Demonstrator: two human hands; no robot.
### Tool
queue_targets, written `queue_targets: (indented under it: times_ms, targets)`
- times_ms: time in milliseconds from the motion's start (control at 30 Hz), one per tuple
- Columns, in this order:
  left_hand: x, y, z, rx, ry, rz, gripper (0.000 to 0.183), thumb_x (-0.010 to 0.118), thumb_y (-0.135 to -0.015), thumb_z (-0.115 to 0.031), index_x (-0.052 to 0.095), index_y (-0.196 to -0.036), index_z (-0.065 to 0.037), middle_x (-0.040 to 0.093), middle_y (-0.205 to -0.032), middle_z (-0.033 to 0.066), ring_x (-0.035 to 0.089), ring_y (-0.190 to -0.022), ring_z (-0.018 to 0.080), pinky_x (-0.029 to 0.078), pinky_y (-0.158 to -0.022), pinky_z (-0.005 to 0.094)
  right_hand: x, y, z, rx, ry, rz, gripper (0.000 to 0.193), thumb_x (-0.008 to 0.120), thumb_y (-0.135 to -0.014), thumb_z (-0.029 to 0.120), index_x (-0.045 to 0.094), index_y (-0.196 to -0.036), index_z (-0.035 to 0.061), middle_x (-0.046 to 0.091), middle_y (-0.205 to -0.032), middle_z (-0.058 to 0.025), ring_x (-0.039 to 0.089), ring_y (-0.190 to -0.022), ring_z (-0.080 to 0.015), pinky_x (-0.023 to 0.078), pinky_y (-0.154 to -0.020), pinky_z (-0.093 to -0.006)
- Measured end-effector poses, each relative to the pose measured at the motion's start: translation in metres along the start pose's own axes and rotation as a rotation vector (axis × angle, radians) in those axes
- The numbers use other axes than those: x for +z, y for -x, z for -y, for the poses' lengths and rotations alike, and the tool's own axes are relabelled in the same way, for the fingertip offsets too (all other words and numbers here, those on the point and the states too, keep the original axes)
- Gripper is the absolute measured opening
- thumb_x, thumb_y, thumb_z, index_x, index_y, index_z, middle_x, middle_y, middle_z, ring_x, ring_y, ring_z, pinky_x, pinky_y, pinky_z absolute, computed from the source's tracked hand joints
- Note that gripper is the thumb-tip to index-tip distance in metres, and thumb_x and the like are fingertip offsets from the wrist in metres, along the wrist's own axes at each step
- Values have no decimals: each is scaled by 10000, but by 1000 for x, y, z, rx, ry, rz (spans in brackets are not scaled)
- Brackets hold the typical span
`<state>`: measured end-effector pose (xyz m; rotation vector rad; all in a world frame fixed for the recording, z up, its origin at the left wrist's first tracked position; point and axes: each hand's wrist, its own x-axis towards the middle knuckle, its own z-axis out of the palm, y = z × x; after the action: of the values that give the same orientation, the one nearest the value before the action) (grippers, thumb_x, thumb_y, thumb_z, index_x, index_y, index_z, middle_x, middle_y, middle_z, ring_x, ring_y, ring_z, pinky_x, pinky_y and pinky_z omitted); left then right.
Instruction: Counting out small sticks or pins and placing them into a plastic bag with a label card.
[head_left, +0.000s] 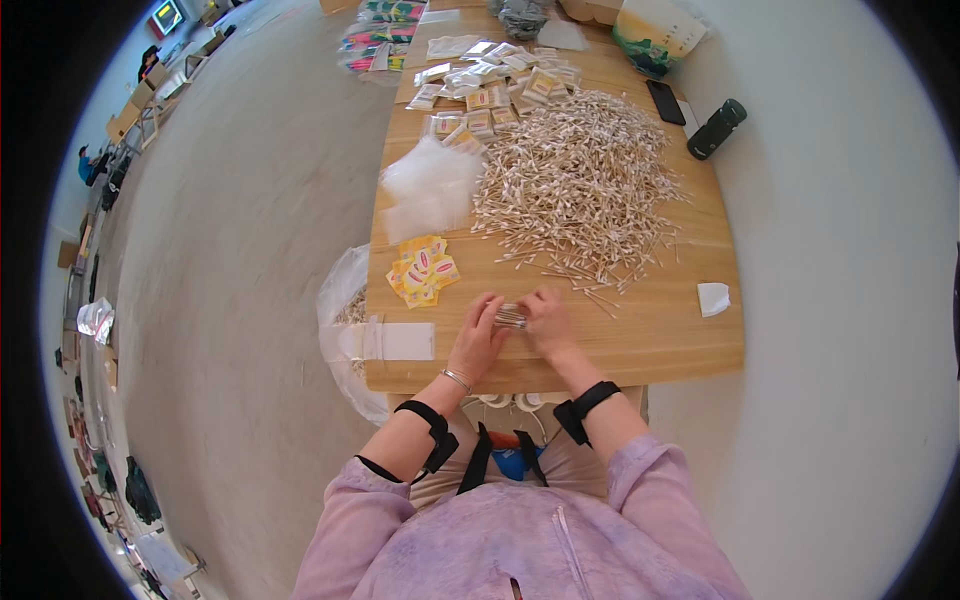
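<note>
Fingers (487,308) of left hand (480,340) and right hand (548,324) curl snugly round a swab bundle (511,317) at the desk's (680,350) near side. Seemingly filled packs (488,97) lie beyond; a big swab heap (590,180) is unpacked.

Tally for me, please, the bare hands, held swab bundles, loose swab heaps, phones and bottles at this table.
Left hand and right hand: 2
Held swab bundle: 1
Loose swab heap: 1
Black phone: 1
Dark green bottle: 1
Total: 6
</note>
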<state>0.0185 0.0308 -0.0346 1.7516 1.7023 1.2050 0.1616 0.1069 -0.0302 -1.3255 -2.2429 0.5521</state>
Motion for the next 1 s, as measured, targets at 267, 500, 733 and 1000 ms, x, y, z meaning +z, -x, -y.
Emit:
queue_targets:
  times_ms: [267,500,733,1000]
  targets:
    - [-14,-1,-4,-68,30,0,640,621,-768,13,360,-1352,-10,381,-1374,198,377,-1274,366,326,-1067,387,4,7,11,160,46,-329,260,539,-753,12,652,-980,74,570,-951,-96,515,-951,-301,414,-843,-399]
    - [-4,7,26,-297,492,-150,528,431,-839,89,375,-1356,1,415,-1386,176,381,-1312,256,307,-1083,338,11,29,42,18,176,-53,511,574,-811,167,451,-1293,50,428,-1308,-147,361,-1226,-338,281,-1021,-457]
    - [-5,-4,8,-477,692,-248,492,363,-875,93,374,-1362,18,405,-1403,155,381,-1311,215,289,-1094,306,14,22,34,-105,419,304,885,555,-827,492,179,-1438,-25,149,-1510,-203,85,-1416,-341,46,-1136,-499]
    - [-6,3,19,-404,616,-212,475,458,-861,65,411,-1332,17,431,-1378,158,404,-1293,227,327,-1070,302,12,39,39,-125,275,308,765,554,-850,407,242,-1414,-4,207,-1492,-190,136,-1403,-345,81,-1128,-502]
